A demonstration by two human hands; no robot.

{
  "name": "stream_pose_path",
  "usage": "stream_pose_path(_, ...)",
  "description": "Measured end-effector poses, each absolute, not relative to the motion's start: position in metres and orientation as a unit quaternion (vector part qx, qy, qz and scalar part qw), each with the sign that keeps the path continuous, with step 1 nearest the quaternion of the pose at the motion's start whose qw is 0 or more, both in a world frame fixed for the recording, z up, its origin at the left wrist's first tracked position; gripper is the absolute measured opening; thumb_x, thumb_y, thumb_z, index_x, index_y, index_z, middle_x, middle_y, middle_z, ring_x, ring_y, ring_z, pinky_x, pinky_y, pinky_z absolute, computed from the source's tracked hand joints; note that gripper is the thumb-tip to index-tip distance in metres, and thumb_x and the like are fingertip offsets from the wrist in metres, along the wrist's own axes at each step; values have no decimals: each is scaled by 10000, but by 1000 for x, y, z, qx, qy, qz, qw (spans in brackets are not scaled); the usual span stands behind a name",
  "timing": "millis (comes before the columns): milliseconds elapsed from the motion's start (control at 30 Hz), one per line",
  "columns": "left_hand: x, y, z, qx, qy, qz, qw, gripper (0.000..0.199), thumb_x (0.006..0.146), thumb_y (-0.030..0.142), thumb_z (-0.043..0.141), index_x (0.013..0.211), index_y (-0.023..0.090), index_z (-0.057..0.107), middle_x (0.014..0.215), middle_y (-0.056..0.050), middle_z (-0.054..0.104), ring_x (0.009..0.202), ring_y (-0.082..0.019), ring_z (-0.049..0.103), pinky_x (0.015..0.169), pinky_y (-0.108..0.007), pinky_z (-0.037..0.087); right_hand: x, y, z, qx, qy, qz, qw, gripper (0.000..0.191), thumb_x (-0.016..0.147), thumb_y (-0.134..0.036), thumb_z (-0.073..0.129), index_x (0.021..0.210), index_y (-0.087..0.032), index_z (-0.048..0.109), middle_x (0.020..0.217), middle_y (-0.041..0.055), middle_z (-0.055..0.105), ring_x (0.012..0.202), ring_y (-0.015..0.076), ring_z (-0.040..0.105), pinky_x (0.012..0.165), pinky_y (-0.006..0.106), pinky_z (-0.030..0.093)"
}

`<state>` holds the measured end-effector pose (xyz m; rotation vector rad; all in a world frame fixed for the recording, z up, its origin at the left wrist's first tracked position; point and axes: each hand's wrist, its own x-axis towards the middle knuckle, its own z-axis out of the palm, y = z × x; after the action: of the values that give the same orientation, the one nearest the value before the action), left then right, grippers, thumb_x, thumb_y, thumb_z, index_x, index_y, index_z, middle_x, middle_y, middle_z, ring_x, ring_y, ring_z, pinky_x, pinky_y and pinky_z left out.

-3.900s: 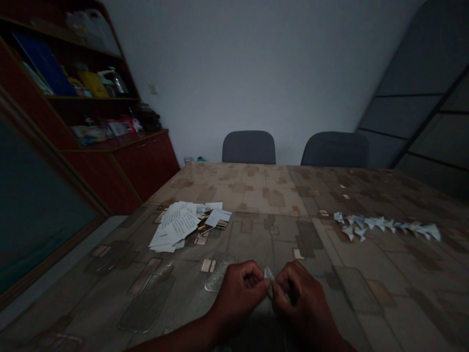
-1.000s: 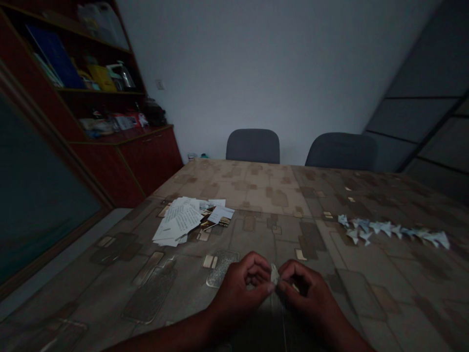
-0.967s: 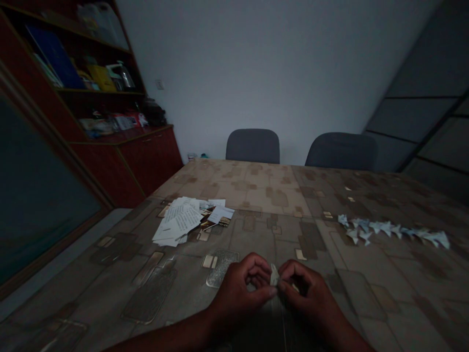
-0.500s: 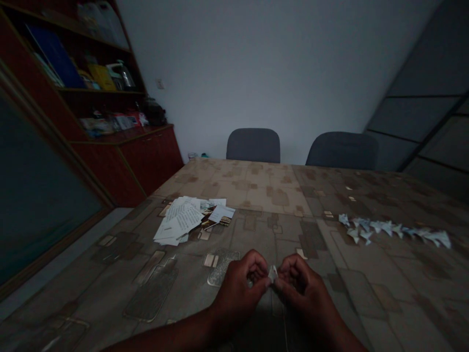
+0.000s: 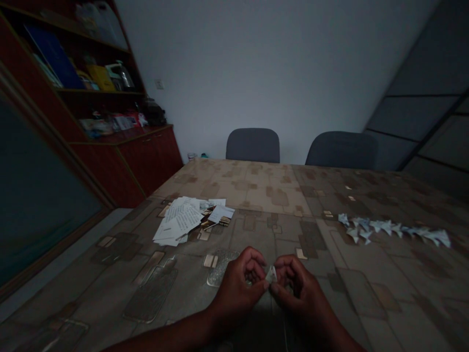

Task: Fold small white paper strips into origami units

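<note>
A small folded piece of paper (image 5: 271,275) is pinched between my two hands, low in the middle of the view and above the table. My left hand (image 5: 244,281) grips its left side with thumb and fingers. On its other side, my right hand (image 5: 298,283) has thumb and fingertips closed on it. The fingers of both hands curl inward and cover part of the paper. Farther off to the left lies a loose pile of printed paper pieces (image 5: 179,220). To the right, several small folded paper shapes (image 5: 386,227) form a row.
A patterned cloth covers the table (image 5: 264,188). Two grey chairs (image 5: 252,145) stand at its far side against the wall. At the left is a reddish wooden cabinet (image 5: 154,156) with filled shelves, a kettle (image 5: 125,77) among the things on them.
The folded paper has turned slightly and shows more of its face between the fingers. My fingertips have shifted a little on it; the pile and the row stay put.
</note>
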<state>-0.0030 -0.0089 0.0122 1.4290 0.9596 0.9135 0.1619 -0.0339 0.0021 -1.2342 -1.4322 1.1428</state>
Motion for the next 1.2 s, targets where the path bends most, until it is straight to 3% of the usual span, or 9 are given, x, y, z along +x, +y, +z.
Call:
stream_pose_path(433, -2, -11, 15, 641, 406, 370, 536, 206, 718, 85, 585, 856, 183, 468, 654, 55, 530, 607, -118, 499, 573, -218, 363, 160, -32, 7, -489, -533, 529, 444, 294, 711, -343, 697, 898, -210, 513, 648, -64, 496, 588, 124, 478, 542, 224, 344)
stream_pose_path(667, -2, -13, 12, 666, 411, 349, 515, 221, 693, 33, 549, 839, 185, 481, 647, 57, 538, 607, -119, 506, 574, -219, 355, 166, -31, 7, -501, -582, 494, 407, 282, 777, -446, 611, 697, -186, 538, 622, -34, 488, 588, 134, 446, 566, 253, 349)
stream_pose_path(800, -2, -12, 13, 661, 393, 346, 537, 253, 668, 21, 547, 850, 184, 483, 642, 62, 530, 601, -111, 491, 572, -212, 350, 166, -33, 6, -506, -589, 467, 423, 321, 806, -473, 595, 679, -181, 549, 623, -21, 513, 604, 144, 459, 567, 254, 360)
stream_pose_path(1100, -3, -9, 9, 602, 393, 375, 585, 225, 703, 141, 633, 845, 187, 465, 637, 61, 507, 586, -102, 450, 564, -207, 327, 164, -32, 10, -505, -577, 487, 418, 162, 747, -330, 667, 804, -193, 602, 662, -25, 569, 617, 149, 522, 578, 245, 381)
stream_pose_path(1200, -2, -10, 8, 603, 398, 376, 580, 220, 716, 161, 644, 842, 189, 466, 647, 54, 522, 598, -109, 469, 569, -211, 330, 163, -34, 8, -510, -589, 459, 428, 124, 766, -310, 631, 765, -192, 590, 639, -27, 556, 610, 149, 514, 575, 247, 377)
